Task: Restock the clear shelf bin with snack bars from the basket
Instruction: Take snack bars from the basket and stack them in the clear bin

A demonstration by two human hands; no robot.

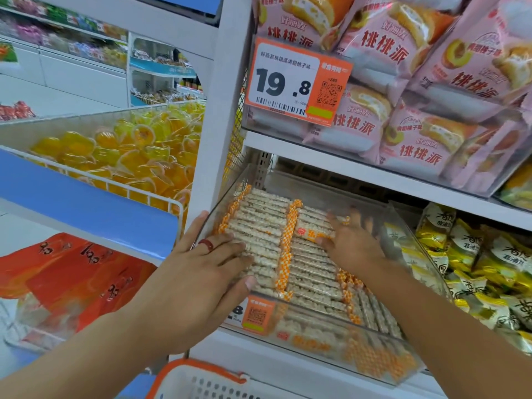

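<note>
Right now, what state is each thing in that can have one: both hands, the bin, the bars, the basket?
Left hand: fingers straight, pressing flat on the left row of bars.
Right hand: spread on the right row, blurred.
Clear shelf bin: open-topped, nearly full.
Snack bars: wrapped, lying flat in two rows.
Basket: below the bin, only its rim shows, contents hidden.

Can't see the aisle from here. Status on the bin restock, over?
Left hand and right hand flat on the snack bars in the clear shelf bin. Basket below. Nothing blocking.
</note>
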